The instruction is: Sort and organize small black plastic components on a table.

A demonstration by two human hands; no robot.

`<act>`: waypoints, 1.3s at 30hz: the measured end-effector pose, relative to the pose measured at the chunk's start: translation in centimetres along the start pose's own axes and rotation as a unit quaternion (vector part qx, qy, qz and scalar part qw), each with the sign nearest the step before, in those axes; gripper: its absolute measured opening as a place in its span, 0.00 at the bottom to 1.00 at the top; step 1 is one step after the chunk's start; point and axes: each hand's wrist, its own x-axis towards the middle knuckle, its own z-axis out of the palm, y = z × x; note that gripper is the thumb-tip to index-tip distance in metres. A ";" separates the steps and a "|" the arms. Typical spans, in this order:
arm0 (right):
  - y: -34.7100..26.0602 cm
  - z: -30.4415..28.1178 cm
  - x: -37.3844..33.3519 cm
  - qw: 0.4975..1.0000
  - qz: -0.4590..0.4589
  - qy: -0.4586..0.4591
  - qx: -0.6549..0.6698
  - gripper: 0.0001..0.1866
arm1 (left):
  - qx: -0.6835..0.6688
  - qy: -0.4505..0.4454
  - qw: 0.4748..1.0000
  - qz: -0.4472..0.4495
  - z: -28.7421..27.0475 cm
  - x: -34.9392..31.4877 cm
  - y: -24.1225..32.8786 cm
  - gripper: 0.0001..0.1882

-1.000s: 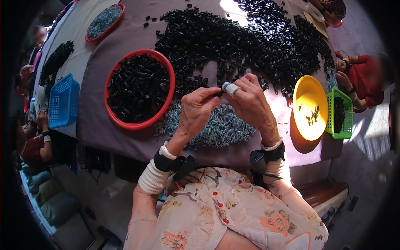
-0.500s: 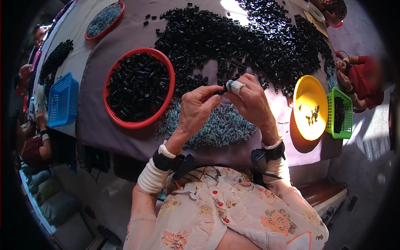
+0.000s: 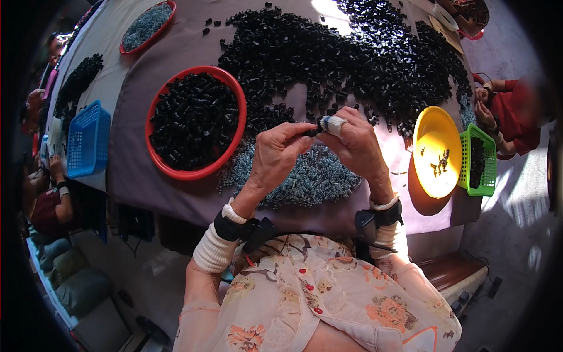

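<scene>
My left hand [image 3: 280, 148] and my right hand [image 3: 353, 139] meet over the table, fingertips pinched around one small black plastic piece [image 3: 312, 131]. Its exact shape is mostly covered by my fingers. White tape wraps a finger of my right hand. Below my hands lies a heap of small grey-blue metal springs [image 3: 311, 179]. Beyond them spreads a large pile of black plastic pieces [image 3: 293, 50]. To the left of my left hand stands a red bowl [image 3: 241, 111] filled with black pieces.
A yellow bowl [image 3: 431, 170] holding a few dark pieces stands at right, beside a green basket [image 3: 487, 185]. At far left are a blue basket [image 3: 88, 141] and a red tray [image 3: 146, 29] of springs. Other people sit at the right and left edges, one in a red sleeve [image 3: 516, 114].
Hardly anything differs. My fingers have shifted slightly around the black piece, and both hands stay in nearly the same place.
</scene>
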 end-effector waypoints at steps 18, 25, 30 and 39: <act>-0.5 0.5 0.0 0.995 -0.036 0.028 -0.085 0.08 | -0.053 0.002 0.998 -0.046 0.0 0.1 -0.2 0.11; -0.6 0.6 -0.1 0.990 -0.051 0.013 -0.131 0.07 | -0.009 0.016 0.999 -0.033 0.1 -0.1 -0.3 0.10; -0.8 0.7 -0.2 0.994 -0.025 0.011 -0.107 0.07 | 0.003 0.022 0.999 -0.031 0.2 -0.3 -0.4 0.11; 0.0 0.4 -0.5 0.997 -0.022 0.056 -0.054 0.08 | -0.059 0.011 0.997 -0.039 0.2 -0.1 -0.3 0.10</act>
